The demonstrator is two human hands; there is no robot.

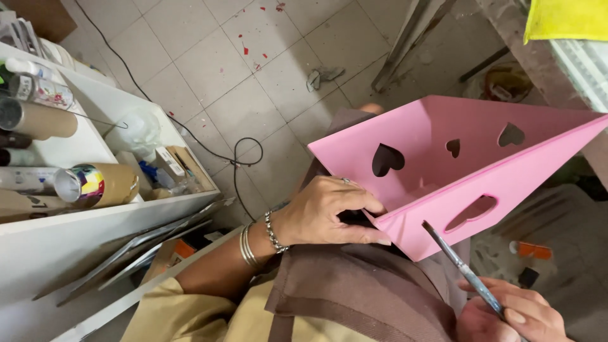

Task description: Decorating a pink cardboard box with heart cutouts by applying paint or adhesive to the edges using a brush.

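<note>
A pink wooden box [443, 164] with heart-shaped cut-outs rests tilted on my lap, its open top facing the camera. My left hand [326, 212], with a ring and bracelets at the wrist, grips the box's near corner. My right hand [513, 313], at the bottom right, holds a thin paintbrush [462, 266]. The brush's tip points up at the box's front face, just left of the heart-shaped handle hole [472, 212]. A brown apron [354, 285] covers my lap under the box.
A white shelf unit [82, 209] stands at the left with cardboard tubes [101, 183], bottles and small boxes. A black cable [244, 158] runs over the tiled floor. A yellow cloth [563, 19] lies at the top right, with metal legs [405, 38] beside it.
</note>
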